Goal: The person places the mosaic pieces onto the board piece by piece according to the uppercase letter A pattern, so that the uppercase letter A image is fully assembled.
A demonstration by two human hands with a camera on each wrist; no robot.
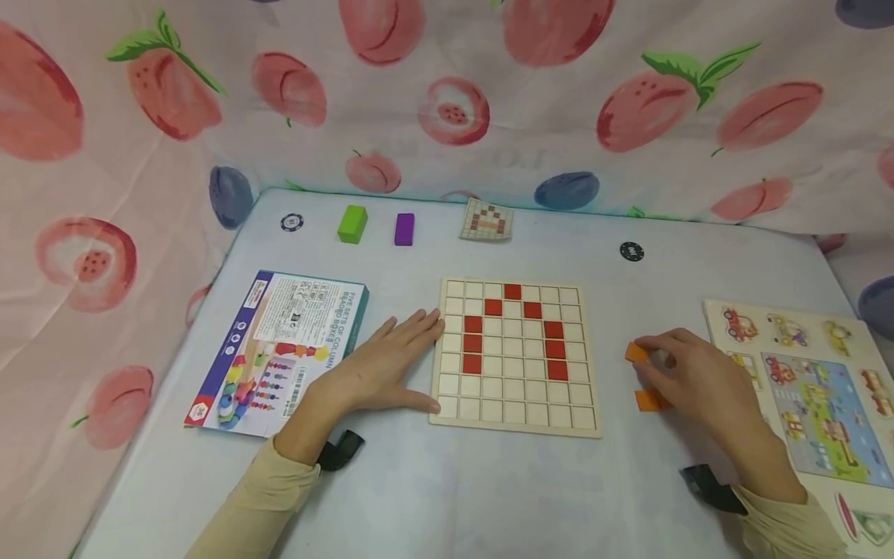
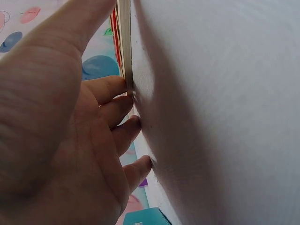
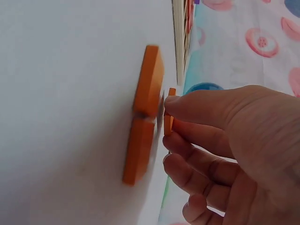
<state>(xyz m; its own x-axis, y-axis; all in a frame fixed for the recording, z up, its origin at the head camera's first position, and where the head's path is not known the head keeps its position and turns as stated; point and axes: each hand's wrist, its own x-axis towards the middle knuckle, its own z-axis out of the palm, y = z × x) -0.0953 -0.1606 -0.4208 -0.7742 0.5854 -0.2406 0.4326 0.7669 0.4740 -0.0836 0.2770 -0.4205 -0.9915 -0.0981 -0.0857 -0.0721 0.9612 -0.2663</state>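
Observation:
The wooden grid board (image 1: 513, 427) lies flat at the middle of the table, with several red square tiles (image 1: 472, 343) forming a peaked arch in its cells. My left hand (image 1: 387, 369) is spread beside the board, fingertips and thumb at its left edge. In the left wrist view those fingers (image 2: 115, 112) are nearly straight beside the board's side. To the right of the board, my right hand (image 1: 705, 388) pinches an orange tile (image 3: 169, 124) between thumb and fingers. Two more orange tiles (image 3: 147, 89) lie end to end on the table just beyond it.
A boxed toy set (image 1: 307, 310) lies at left, a picture puzzle board (image 1: 831, 419) at right. Along the back are a green block (image 1: 352, 224), a purple block (image 1: 404, 230), a pattern card (image 1: 486, 220) and two round chips (image 1: 632, 251). Fruit-print cloth (image 1: 454, 155) walls the table.

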